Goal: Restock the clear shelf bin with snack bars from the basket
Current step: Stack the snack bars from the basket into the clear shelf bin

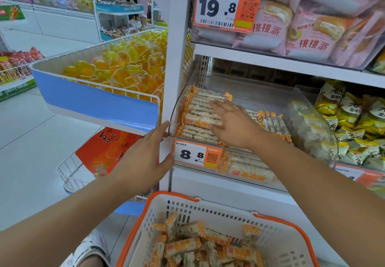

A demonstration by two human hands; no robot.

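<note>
Nearest to me, the white basket (277,243) with its orange rim is sitting at the bottom of my view, and loose snack bars in the basket (187,246) are lying jumbled across its floor, each in an orange-checked wrapper. I'm reaching both bare arms up over it toward the shelving. I'm laying my right hand (233,124) flat, fingers straight and spread, on top of the stacked snack bars (200,108) in the clear shelf bin (260,94); it is pressing on them, not gripping anything. Those bars are lying in neat rows along the bin's left side, with more standing on edge just beside my wrist. I'm holding my left hand (145,154) open at the bin's front left corner, fingers straight, thumb touching the edge next to the 8.8 price tag (198,155) and fingertips near the curved clear wall; I can't tell whether they are touching it. To the left, a blue-fronted wire bin of yellow jelly cups (116,69) is jutting out. Above, pink pastry packs (312,21) are filling the upper shelf behind a 19.8 tag (227,4). Yellow packets (358,117) are crowding the bin to the right.
</note>
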